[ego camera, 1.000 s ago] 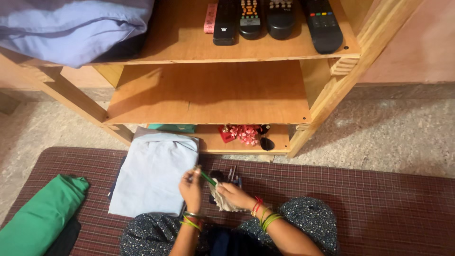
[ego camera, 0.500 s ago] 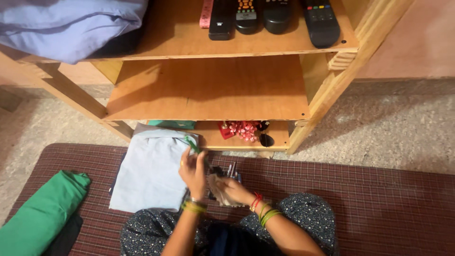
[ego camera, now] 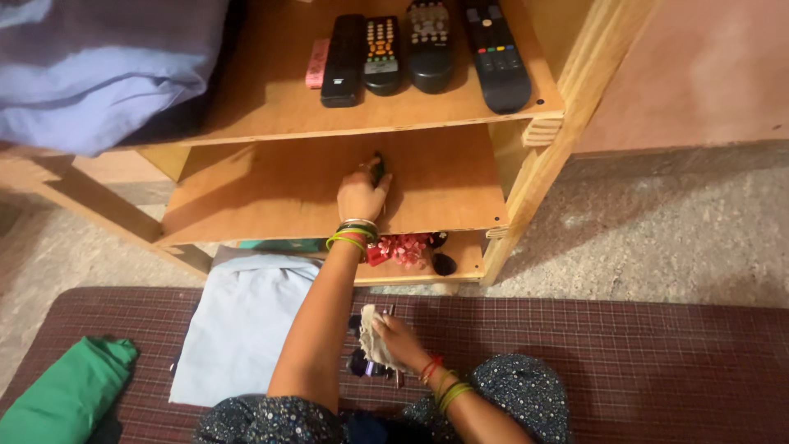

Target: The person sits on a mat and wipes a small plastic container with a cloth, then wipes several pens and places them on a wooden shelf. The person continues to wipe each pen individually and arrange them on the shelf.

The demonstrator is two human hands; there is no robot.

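Our left hand (ego camera: 362, 193) pinches a thin green pen (ego camera: 378, 168) on the middle shelf (ego camera: 271, 193): light, stiff, best held mid-barrel. Our right hand (ego camera: 394, 341) grips a soft cloth (ego camera: 370, 333).

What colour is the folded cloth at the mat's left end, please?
Green; the folded cloth shows in the head view.

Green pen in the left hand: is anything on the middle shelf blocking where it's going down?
Nothing visible does. The left hand holds the green pen over the middle shelf, whose board is bare around it.
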